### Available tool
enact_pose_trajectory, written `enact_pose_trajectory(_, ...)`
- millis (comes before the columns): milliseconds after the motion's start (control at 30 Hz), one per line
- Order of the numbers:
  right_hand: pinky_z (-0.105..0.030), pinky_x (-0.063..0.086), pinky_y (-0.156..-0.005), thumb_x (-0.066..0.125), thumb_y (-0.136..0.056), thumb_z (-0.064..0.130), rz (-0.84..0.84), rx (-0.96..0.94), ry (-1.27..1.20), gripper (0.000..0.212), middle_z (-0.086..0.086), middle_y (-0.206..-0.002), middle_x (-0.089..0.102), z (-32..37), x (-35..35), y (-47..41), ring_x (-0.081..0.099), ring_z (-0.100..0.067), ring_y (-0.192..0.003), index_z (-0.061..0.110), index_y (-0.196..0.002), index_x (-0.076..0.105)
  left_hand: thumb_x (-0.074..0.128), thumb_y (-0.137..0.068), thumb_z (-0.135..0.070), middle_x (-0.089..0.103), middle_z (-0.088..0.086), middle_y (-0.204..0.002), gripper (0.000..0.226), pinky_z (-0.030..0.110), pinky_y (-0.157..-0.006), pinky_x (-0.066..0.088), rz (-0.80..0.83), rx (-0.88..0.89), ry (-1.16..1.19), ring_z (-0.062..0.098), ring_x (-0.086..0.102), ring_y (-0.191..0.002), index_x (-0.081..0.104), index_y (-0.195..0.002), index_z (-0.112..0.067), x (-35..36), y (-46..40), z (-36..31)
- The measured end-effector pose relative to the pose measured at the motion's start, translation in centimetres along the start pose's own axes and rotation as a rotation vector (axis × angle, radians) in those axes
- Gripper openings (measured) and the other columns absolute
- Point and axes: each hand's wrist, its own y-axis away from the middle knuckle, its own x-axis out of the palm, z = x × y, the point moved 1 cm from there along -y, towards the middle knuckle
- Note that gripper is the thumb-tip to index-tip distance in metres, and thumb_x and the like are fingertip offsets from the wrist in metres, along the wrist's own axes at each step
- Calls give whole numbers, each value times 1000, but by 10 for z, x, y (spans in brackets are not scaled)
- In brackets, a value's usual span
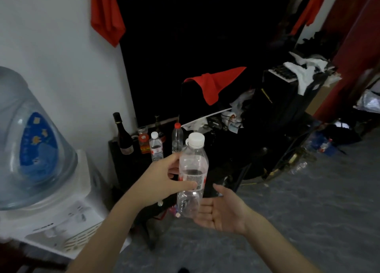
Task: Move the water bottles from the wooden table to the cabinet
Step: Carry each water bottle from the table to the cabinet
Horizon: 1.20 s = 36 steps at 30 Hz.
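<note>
My left hand (164,180) is shut around the middle of a clear plastic water bottle (192,164) with a white cap and a red-and-white label, held upright in front of me. Just below and right of the bottle's base, my right hand (222,211) is open, palm up, with its fingertips near the bottom of the bottle. On the dark cabinet (123,164) behind stand a small white-capped water bottle (156,147) and a taller clear bottle with a red cap (177,138).
A dark wine bottle (123,137) and a jar with a red lid (144,142) share the cabinet top. A water dispenser (67,217) with a large blue jug (30,145) stands at the left. Black clutter and red cloth (218,83) fill the right; grey floor lies below.
</note>
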Motion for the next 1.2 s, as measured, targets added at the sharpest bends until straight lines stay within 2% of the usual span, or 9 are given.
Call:
enact_pose_trajectory(167, -43, 56, -82, 29, -98, 58, -37, 49, 38, 79, -26, -104, 70, 64, -9, -34, 71, -35, -88, -11, -124, 58, 88, -71, -49, 70, -20, -126, 71, 42, -103, 53, -51, 9, 21, 4, 67, -117, 57, -135, -42, -11, -43, 18)
enact_pose_trajectory(267, -43, 52, -88, 28, -99, 58, -72, 73, 52, 80, -26, -111, 69, 89, -15, -52, 66, -37, -98, -11, -127, 57, 87, -71, -48, 69, -23, -126, 70, 34, -102, 53, -45, 14, 17, 1, 66, -117, 57, -134, -41, -13, -65, 29)
enact_pose_trajectory(367, -44, 53, -83, 30, -99, 57, -86, 118, 61, 79, -28, -116, 67, 100, -20, -72, 65, -39, -105, -12, -125, 58, 88, -73, -45, 69, -25, -125, 68, 21, -99, 51, -42, 4, 8, -2, 65, -116, 57, -134, -40, -12, -81, 42)
enact_pose_trajectory(467, -45, 53, -86, 32, -100, 55, -113, 154, 62, 77, -30, -124, 63, 108, -22, -93, 59, -41, -119, -13, -125, 58, 89, -75, -38, 69, -26, -123, 62, 13, -96, 49, -55, -23, 7, -4, 65, -115, 60, -130, -39, -9, -93, 60)
enact_pose_trajectory(700, -43, 53, -86, 41, -100, 46, -183, 196, 75, 63, -30, -122, 64, 122, -45, -146, 60, -41, -118, -10, -125, 57, 89, -78, -32, 69, -22, -125, 59, 23, -103, 51, -117, -103, 75, -2, 64, -119, 59, -129, -35, 13, -121, 98)
enact_pose_trajectory(900, -43, 54, -76, 42, -100, 43, -221, 232, 66, 57, -27, -107, 69, 129, -77, -199, 65, -38, -96, -8, -120, 60, 88, -79, -40, 68, -18, -130, 63, 15, -99, 49, -199, -194, 163, 2, 64, -122, 57, -133, -44, 43, -139, 118)
enact_pose_trajectory(1000, -43, 55, -75, 43, -100, 42, -227, 261, 49, 57, -28, -109, 69, 132, -95, -220, 66, -38, -96, -7, -120, 60, 86, -77, -51, 69, -19, -128, 63, 14, -95, 50, -219, -252, 173, 0, 64, -120, 57, -133, -47, 55, -151, 130)
enact_pose_trajectory(1100, -40, 56, -73, 46, -99, 41, -258, 256, 41, 53, -27, -115, 66, 138, -110, -239, 66, -36, -98, -6, -121, 60, 87, -77, -46, 68, -23, -125, 62, 16, -93, 51, -261, -301, 120, -4, 64, -118, 57, -131, -49, 68, -163, 147)
enact_pose_trajectory(1200, -43, 51, -87, 44, -101, 41, -292, 251, -2, 54, -25, -111, 64, 149, -126, -261, 61, -37, -108, -6, -126, 56, 88, -75, -33, 69, -24, -121, 63, 14, -89, 53, -281, -346, 119, -5, 66, -113, 58, -128, -49, 82, -173, 167)
